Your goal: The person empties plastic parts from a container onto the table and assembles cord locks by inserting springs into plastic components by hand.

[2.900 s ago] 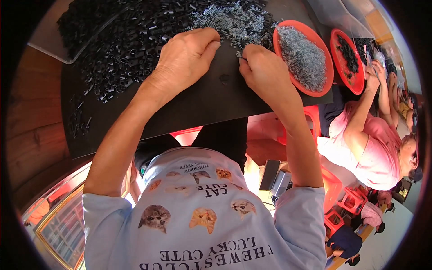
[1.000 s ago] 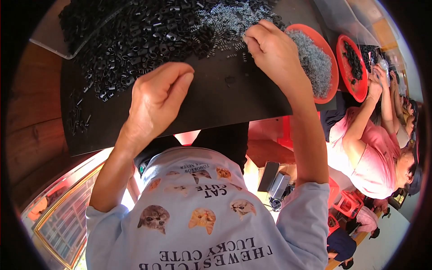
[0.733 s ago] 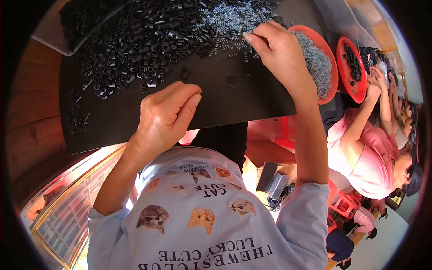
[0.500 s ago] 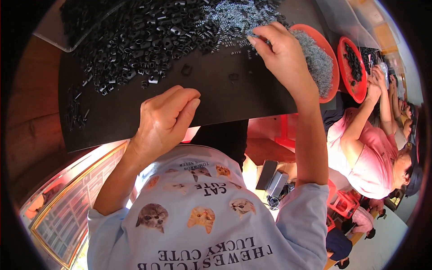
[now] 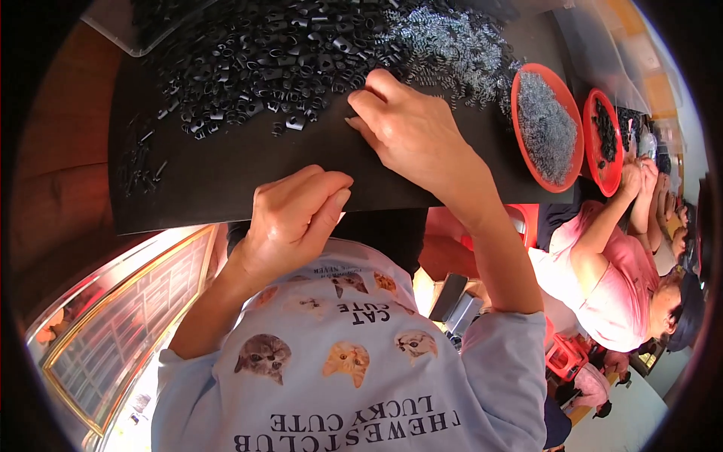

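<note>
My left hand (image 5: 300, 215) is closed at the table's near edge, its thumb pressed against the curled fingers. Whatever it may hold is hidden. My right hand (image 5: 414, 128) is over the dark table, palm down with bent fingers, close to a heap of small black plastic clips (image 5: 256, 64). Its thumb and index fingertips point left, and anything pinched between them is too small or hidden to make out. Beyond it lies a loose pile of small metal springs (image 5: 452, 49), touching the clips' right side.
An orange-red bowl (image 5: 520, 128) full of springs stands at the right, beside a red bowl (image 5: 618, 154) with black parts. Thin black pieces (image 5: 143, 162) lie at the table's left end. A clear plastic bin (image 5: 139, 49) is far left. A co-worker in pink (image 5: 602, 279) sits at the right.
My right hand has come from the springs leftward and nearer, beside the clips. My left hand remains closed near the table edge. The whole view has shifted slightly.
</note>
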A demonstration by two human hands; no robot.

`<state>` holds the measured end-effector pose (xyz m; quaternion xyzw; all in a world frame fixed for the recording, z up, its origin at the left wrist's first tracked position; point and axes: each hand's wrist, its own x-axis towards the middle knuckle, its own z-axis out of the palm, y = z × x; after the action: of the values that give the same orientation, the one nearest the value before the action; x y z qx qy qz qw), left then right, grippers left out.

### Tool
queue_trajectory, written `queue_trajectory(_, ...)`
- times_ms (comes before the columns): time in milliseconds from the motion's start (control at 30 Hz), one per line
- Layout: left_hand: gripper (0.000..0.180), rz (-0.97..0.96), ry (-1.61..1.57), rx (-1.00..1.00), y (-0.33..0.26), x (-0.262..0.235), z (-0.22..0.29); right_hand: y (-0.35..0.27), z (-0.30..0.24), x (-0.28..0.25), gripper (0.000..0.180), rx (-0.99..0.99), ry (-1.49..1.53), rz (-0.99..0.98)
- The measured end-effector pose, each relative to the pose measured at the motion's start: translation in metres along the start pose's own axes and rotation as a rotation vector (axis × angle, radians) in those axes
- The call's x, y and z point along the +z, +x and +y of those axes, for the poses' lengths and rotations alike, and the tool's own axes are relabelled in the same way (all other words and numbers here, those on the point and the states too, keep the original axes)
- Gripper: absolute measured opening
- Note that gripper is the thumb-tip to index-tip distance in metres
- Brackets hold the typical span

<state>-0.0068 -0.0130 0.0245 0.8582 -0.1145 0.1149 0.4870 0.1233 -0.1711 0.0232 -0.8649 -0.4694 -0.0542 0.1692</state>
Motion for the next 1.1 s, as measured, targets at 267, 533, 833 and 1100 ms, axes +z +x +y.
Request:
queue_trajectory(267,0.006,0.047,-0.233,-0.186,-0.005,-0.007,-0.007,-0.009,-0.004,0.002,0.017,0.065,-0.043,0.138)
queue_trajectory(533,0.021,-0.084,-0.496,-0.494,0.013,-0.004,-0.004,-0.024,-0.028,0.007,0.015,0.077,0.099,0.225)
queue_trajectory(833,0.02,0.015,-0.437,-0.356,0.008,0.009,-0.005,-0.028,-0.02,0.01,0.017,0.067,0.056,0.161)
queue_trajectory(1100,0.015,0.105,-0.46,-0.39,-0.001,-0.004,-0.008,-0.026,-0.026,0.005,0.018,0.128,0.103,0.124)
